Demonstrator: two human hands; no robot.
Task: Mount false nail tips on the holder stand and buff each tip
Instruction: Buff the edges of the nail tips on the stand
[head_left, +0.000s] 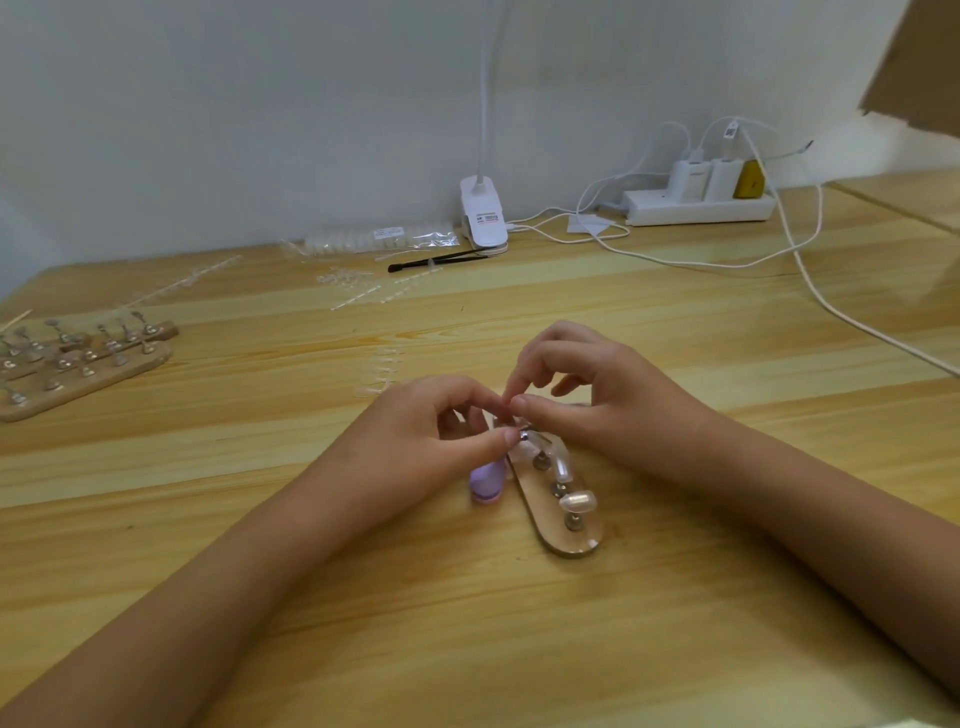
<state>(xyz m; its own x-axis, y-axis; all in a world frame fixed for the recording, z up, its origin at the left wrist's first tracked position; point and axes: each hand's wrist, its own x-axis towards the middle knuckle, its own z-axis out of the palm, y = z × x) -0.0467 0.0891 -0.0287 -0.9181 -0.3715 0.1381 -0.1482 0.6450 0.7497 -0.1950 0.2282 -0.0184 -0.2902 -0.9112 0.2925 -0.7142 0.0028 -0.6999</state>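
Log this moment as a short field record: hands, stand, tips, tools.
holder stand: flat on table
left hand: fingertips at the stand's far peg
right hand: fingertips pinched just above it; contents unclear
mounted tips: at least two visible, near end
purple block: beside stand, left side
spare stands: far left

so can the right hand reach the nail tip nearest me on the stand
Probably yes: that nail tip sits uncovered at the near end of the stand, nothing between it and the right hand.
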